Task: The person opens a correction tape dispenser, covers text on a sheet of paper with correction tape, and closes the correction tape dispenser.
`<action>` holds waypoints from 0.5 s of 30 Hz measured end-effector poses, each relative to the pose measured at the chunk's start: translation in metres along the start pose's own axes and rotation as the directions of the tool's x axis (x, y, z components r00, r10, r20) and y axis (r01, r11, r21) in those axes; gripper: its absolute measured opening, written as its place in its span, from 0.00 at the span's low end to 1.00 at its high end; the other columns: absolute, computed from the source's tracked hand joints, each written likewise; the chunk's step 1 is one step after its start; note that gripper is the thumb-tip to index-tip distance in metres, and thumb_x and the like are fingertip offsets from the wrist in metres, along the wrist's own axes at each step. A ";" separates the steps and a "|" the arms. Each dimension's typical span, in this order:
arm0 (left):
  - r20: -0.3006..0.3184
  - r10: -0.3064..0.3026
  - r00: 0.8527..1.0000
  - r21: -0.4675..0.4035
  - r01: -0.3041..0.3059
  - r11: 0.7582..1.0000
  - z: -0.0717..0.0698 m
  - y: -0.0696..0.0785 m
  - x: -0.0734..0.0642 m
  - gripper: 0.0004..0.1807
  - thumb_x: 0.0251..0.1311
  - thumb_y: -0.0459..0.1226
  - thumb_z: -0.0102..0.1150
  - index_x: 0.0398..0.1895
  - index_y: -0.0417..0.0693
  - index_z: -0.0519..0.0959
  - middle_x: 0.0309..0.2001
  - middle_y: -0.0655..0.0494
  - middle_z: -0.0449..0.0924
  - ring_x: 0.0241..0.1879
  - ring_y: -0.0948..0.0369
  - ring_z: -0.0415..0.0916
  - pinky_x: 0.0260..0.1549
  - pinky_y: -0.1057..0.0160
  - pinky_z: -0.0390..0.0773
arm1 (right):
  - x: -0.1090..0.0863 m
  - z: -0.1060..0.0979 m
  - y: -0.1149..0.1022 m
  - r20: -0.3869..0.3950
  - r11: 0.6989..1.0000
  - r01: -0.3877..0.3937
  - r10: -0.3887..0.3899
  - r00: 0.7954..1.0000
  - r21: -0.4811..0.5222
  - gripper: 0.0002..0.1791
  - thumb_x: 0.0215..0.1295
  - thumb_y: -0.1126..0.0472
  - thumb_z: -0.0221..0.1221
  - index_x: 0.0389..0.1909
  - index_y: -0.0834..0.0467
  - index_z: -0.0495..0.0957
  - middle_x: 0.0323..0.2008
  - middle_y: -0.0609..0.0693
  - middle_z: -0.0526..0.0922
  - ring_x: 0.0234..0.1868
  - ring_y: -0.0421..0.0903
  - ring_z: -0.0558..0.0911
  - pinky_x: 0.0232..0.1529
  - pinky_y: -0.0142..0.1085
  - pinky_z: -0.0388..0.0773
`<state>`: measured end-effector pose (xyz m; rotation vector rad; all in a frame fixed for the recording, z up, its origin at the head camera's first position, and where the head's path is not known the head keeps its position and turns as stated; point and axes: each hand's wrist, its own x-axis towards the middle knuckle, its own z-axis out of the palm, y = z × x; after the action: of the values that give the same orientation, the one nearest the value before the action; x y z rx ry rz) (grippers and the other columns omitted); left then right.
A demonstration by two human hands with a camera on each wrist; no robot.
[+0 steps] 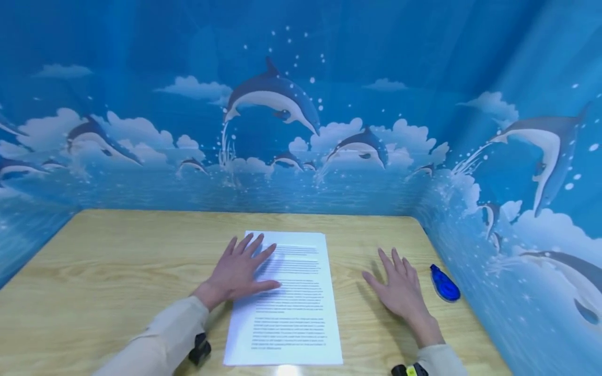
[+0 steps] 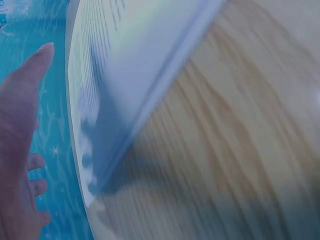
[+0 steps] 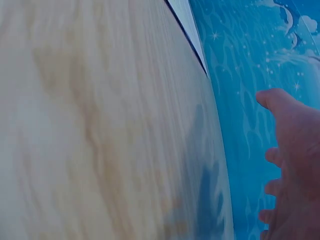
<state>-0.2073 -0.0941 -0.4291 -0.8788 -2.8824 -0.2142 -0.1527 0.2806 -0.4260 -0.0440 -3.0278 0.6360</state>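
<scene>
A stack of white printed paper (image 1: 296, 313) lies on the wooden table in the head view, covered in lines of text too small to read. Over its upper left part my left hand (image 1: 242, 271) is spread, fingers apart, holding nothing. The left wrist view shows that hand (image 2: 20, 135) raised above the table, its shadow falling on the paper (image 2: 145, 45). To the right of the sheets, my right hand (image 1: 400, 287) hovers over bare wood with fingers extended. A blue correction tape dispenser (image 1: 444, 284) lies just right of it, untouched.
The light wooden table (image 1: 117, 271) is bordered at the back and sides by a blue curtain (image 1: 400, 52) printed with dolphins and clouds. A dark wrist device (image 1: 200, 349) shows at the left sleeve, and another (image 1: 408, 370) at the right.
</scene>
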 end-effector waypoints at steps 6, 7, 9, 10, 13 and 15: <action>0.015 0.043 0.999 -0.010 -0.043 0.999 0.002 0.013 0.011 0.50 0.52 0.76 0.37 0.73 0.60 0.58 0.73 0.46 0.51 0.71 0.45 0.44 0.66 0.39 0.39 | -0.004 -0.009 0.014 0.001 0.999 -0.036 0.036 0.999 0.017 0.48 0.64 0.28 0.42 0.76 0.55 0.46 0.73 0.67 0.39 0.69 0.73 0.39 0.62 0.69 0.34; 0.019 0.048 0.999 -0.015 -0.048 0.999 0.002 0.015 0.013 0.50 0.52 0.76 0.37 0.73 0.60 0.58 0.73 0.46 0.51 0.72 0.45 0.44 0.66 0.39 0.39 | -0.005 -0.010 0.016 0.000 0.999 -0.044 0.044 0.999 0.010 0.48 0.64 0.28 0.42 0.76 0.55 0.45 0.73 0.67 0.39 0.69 0.73 0.40 0.61 0.69 0.34; 0.033 0.054 0.998 -0.016 -0.054 0.998 0.001 0.020 0.016 0.50 0.52 0.76 0.37 0.74 0.61 0.57 0.73 0.47 0.51 0.72 0.45 0.43 0.66 0.39 0.39 | -0.006 -0.013 0.021 0.003 0.998 -0.060 0.060 0.998 0.003 0.49 0.64 0.27 0.41 0.76 0.54 0.45 0.73 0.67 0.39 0.69 0.72 0.39 0.61 0.69 0.35; 0.041 0.056 0.998 -0.018 -0.055 0.998 0.001 0.022 0.017 0.50 0.52 0.76 0.37 0.74 0.61 0.57 0.73 0.47 0.50 0.72 0.45 0.43 0.66 0.39 0.39 | -0.006 -0.014 0.023 0.006 0.998 -0.067 0.067 0.998 -0.003 0.49 0.64 0.27 0.41 0.76 0.54 0.44 0.73 0.67 0.39 0.69 0.73 0.39 0.61 0.69 0.35; 0.062 0.062 0.996 -0.008 -0.062 0.998 0.001 0.029 0.021 0.50 0.52 0.76 0.37 0.74 0.62 0.56 0.74 0.48 0.50 0.72 0.46 0.43 0.67 0.40 0.40 | -0.009 -0.018 0.028 0.019 0.995 -0.097 0.097 0.995 0.004 0.49 0.64 0.27 0.41 0.76 0.54 0.44 0.73 0.68 0.38 0.69 0.72 0.38 0.60 0.70 0.35; 0.068 0.070 0.995 -0.007 -0.069 0.998 0.002 0.033 0.024 0.50 0.52 0.76 0.36 0.74 0.63 0.56 0.74 0.49 0.49 0.72 0.47 0.43 0.67 0.40 0.40 | -0.011 -0.021 0.032 0.026 0.994 -0.111 0.111 0.993 0.007 0.49 0.64 0.27 0.41 0.76 0.55 0.43 0.73 0.68 0.37 0.69 0.73 0.37 0.59 0.71 0.35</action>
<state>-0.2088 -0.0536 -0.4240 -1.0045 -2.9088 -0.1875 -0.1404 0.3173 -0.4203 -0.2066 -3.0647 0.6632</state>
